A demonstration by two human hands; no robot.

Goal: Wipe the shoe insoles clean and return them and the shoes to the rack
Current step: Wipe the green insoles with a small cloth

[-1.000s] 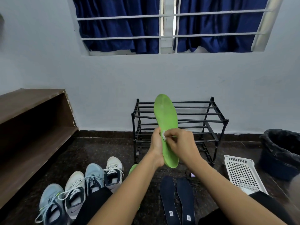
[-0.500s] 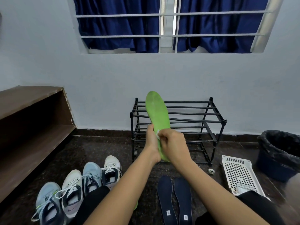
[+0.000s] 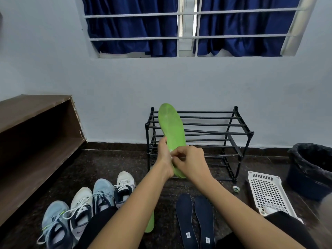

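A green insole stands upright in front of the black shoe rack. My left hand grips its left edge near the heel. My right hand pinches a small white wipe against the insole's lower face. A second green insole lies on the floor, mostly hidden under my left forearm. Two dark blue insoles lie side by side on the floor in front of me. Several sneakers, blue and white, stand in a row at the lower left.
A white perforated basket lies on the floor at the right, with a black-lined bin beyond it. A small roll of tape sits near the rack's foot. A brown wooden shelf runs along the left wall.
The green insole and both hands have shifted slightly left and its top has tilted left. My right hand with the wipe has stayed low on the insole.
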